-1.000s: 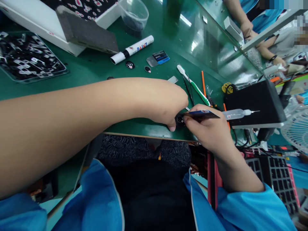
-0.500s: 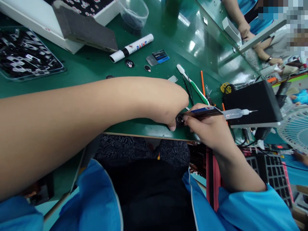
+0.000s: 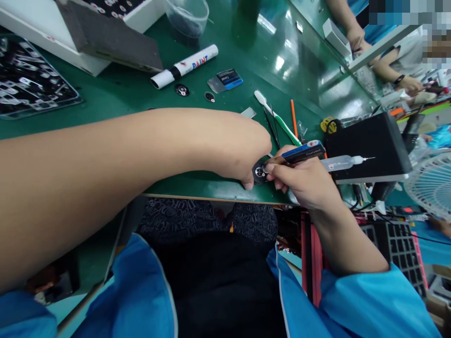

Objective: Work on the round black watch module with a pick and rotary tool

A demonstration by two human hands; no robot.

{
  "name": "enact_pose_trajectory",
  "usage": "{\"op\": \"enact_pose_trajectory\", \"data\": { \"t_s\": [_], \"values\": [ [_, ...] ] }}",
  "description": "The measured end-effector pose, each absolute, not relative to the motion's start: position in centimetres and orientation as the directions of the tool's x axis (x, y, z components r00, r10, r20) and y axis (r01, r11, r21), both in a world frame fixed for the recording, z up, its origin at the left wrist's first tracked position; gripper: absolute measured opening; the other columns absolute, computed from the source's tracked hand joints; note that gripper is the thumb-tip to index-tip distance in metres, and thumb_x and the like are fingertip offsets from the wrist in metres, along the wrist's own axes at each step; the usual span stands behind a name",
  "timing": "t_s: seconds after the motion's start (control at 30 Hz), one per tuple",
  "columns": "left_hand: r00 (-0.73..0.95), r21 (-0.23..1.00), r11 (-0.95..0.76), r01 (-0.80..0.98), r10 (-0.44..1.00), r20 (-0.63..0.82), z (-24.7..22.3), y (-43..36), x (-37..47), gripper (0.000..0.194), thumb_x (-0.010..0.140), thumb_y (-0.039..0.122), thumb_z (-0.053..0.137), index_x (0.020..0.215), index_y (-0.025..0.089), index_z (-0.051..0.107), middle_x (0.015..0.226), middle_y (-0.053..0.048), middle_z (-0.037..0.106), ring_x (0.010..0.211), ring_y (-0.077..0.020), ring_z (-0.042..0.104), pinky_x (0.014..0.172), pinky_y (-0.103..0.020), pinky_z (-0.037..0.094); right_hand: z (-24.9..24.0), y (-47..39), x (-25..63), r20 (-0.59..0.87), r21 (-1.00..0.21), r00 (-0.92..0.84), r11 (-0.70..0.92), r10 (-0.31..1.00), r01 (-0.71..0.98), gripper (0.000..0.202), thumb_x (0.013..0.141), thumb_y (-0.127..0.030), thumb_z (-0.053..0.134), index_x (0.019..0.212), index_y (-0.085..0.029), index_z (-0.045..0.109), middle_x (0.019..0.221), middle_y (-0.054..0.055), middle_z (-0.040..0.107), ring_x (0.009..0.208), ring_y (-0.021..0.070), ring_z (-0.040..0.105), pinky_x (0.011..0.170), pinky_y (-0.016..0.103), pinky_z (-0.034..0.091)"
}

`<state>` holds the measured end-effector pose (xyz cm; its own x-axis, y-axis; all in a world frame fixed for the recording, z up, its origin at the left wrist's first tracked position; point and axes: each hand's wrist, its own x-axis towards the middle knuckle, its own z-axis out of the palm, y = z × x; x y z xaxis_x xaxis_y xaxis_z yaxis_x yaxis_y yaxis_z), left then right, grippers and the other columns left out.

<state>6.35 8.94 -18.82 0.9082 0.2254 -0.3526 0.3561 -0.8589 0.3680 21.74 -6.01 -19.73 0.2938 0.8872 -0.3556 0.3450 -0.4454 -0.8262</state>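
Observation:
My left hand (image 3: 251, 164) bends inward over the table's near edge, its fingers mostly hidden behind wrist and thumb. Between its fingers sits a small round black disc part (image 3: 260, 172) with holes and a light mark. My right hand (image 3: 299, 176) is closed on a thin flat pry card (image 3: 306, 151), its black-and-blue end printed "Curved". The card's narrow end and the right fingertips meet the disc's right side. Beyond the right hand shows a needle-tipped squeeze bottle (image 3: 338, 163); whether the hand touches it I cannot tell.
A toothbrush (image 3: 276, 117), tweezers (image 3: 272, 126) and an orange stick (image 3: 293, 117) lie beyond my hands. Farther left are a paint marker (image 3: 185, 66), a second card (image 3: 225, 80), loose discs and a parts tray (image 3: 35, 82). A black box (image 3: 368, 148) stands right.
The pry card has turned so its printed face shows more. More of the disc is visible between my hands. The whole view has shifted slightly.

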Motion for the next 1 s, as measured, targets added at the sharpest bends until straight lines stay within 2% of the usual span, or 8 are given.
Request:
{"op": "enact_pose_trajectory", "data": {
  "t_s": [0.1,0.17,0.3,0.43,0.57,0.73,1.0],
  "values": [
    [0.896,0.385,-0.842,0.377,0.227,-0.381,-18.7,8.8,6.4,0.047,0.081,0.048,0.092,0.120,0.021,0.094,0.098,-0.013,0.084,0.111,-0.0408,0.081,0.109,-0.046,0.058,-19.7,-5.9,21.8,-0.375,-0.822,0.292,-0.461,0.880,0.334,0.019,0.078,-0.034,0.084,0.077,-0.021,0.070,0.068,-0.001,0.071,0.053,0.0087,0.057,0.048,0.022,0.044],
    [0.895,0.371,-0.851,0.371,0.221,-0.389,-18.5,8.7,6.3,0.049,0.084,0.047,0.090,0.124,0.019,0.094,0.104,-0.015,0.085,0.113,-0.0432,0.081,0.111,-0.049,0.058,-19.6,-5.9,21.8,-0.385,-0.823,0.291,-0.468,0.876,0.322,0.018,0.077,-0.032,0.084,0.077,-0.021,0.070,0.069,-0.001,0.072,0.054,0.0087,0.058,0.048,0.021,0.045],
    [0.913,0.334,-0.882,0.332,0.212,-0.348,-18.0,8.4,6.0,0.040,0.091,0.045,0.086,0.120,0.017,0.093,0.104,-0.016,0.086,0.102,-0.0396,0.081,0.103,-0.050,0.059,-19.5,-5.8,21.9,-0.401,-0.829,0.287,-0.478,0.870,0.291,0.017,0.076,-0.030,0.085,0.079,-0.019,0.073,0.070,-0.001,0.073,0.054,0.0084,0.060,0.048,0.020,0.047],
    [0.907,0.350,-0.871,0.344,0.211,-0.365,-17.9,8.4,5.8,0.046,0.087,0.047,0.091,0.123,0.018,0.094,0.101,-0.014,0.086,0.105,-0.0410,0.082,0.104,-0.049,0.060,-19.3,-5.6,21.9,-0.429,-0.821,0.293,-0.504,0.855,0.267,0.017,0.074,-0.030,0.086,0.079,-0.019,0.073,0.069,-0.002,0.073,0.053,0.0083,0.061,0.047,0.019,0.048],
    [0.934,0.311,-0.903,0.295,0.204,-0.293,-18.0,8.4,5.7,0.037,0.093,0.042,0.087,0.118,0.015,0.092,0.094,-0.012,0.084,0.095,-0.0365,0.080,0.097,-0.046,0.059,-19.3,-5.5,21.9,-0.437,-0.811,0.298,-0.515,0.848,0.276,0.019,0.073,-0.031,0.087,0.078,-0.019,0.072,0.069,-0.001,0.073,0.053,0.0080,0.060,0.047,0.020,0.047],
    [0.890,0.334,-0.869,0.365,0.221,-0.399,-18.0,8.5,6.1,0.047,0.090,0.049,0.091,0.126,0.019,0.092,0.101,-0.012,0.084,0.112,-0.0396,0.082,0.111,-0.044,0.058,-19.5,-5.6,21.8,-0.418,-0.823,0.307,-0.499,0.855,0.269,0.016,0.073,-0.028,0.086,0.077,-0.019,0.073,0.068,-0.002,0.072,0.052,0.0083,0.060,0.046,0.019,0.047],
    [0.894,0.325,-0.867,0.379,0.251,-0.371,-17.6,7.9,5.8,0.037,0.098,0.036,0.089,0.124,0.010,0.090,0.106,-0.010,0.084,0.113,-0.0297,0.079,0.121,-0.044,0.058,-19.4,-5.7,21.7,-0.379,-0.838,0.300,-0.462,0.876,0.291,0.012,0.075,-0.027,0.082,0.077,-0.019,0.074,0.069,-0.002,0.073,0.052,0.0090,0.061,0.047,0.021,0.047]
  ]
}}
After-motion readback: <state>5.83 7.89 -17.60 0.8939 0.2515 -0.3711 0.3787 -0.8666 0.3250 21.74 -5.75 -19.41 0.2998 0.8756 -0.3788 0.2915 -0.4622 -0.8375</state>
